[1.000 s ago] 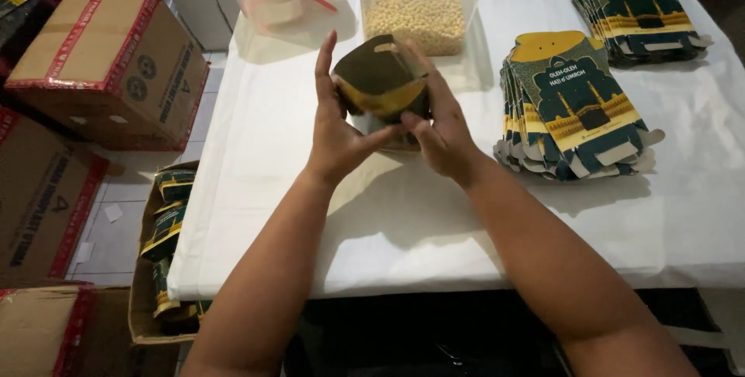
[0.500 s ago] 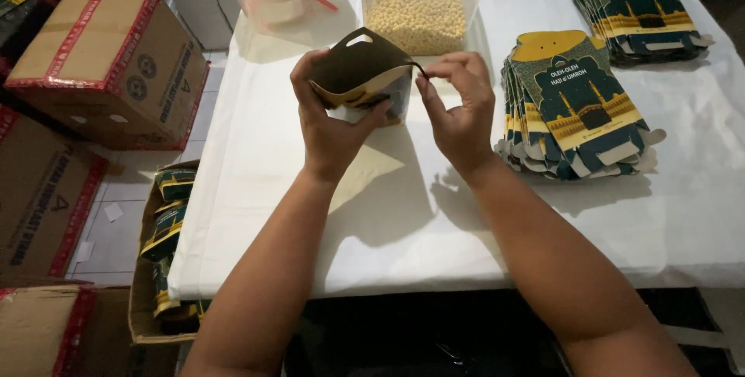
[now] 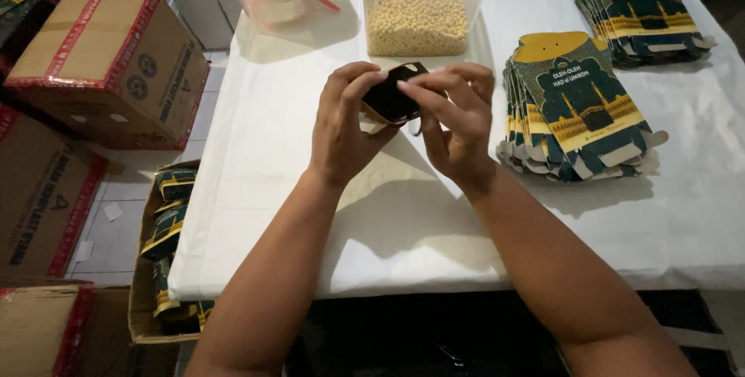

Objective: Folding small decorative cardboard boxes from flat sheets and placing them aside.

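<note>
My left hand (image 3: 341, 125) and right hand (image 3: 458, 125) now pinch the small dark carton (image 3: 393, 94) between them above the white table (image 3: 279, 152). Half a second ago it stood open-mouthed; now its flap looks folded shut. Flat cartons (image 3: 578, 105) lie right, the tub of pale pellets (image 3: 417, 20) beyond.
</note>
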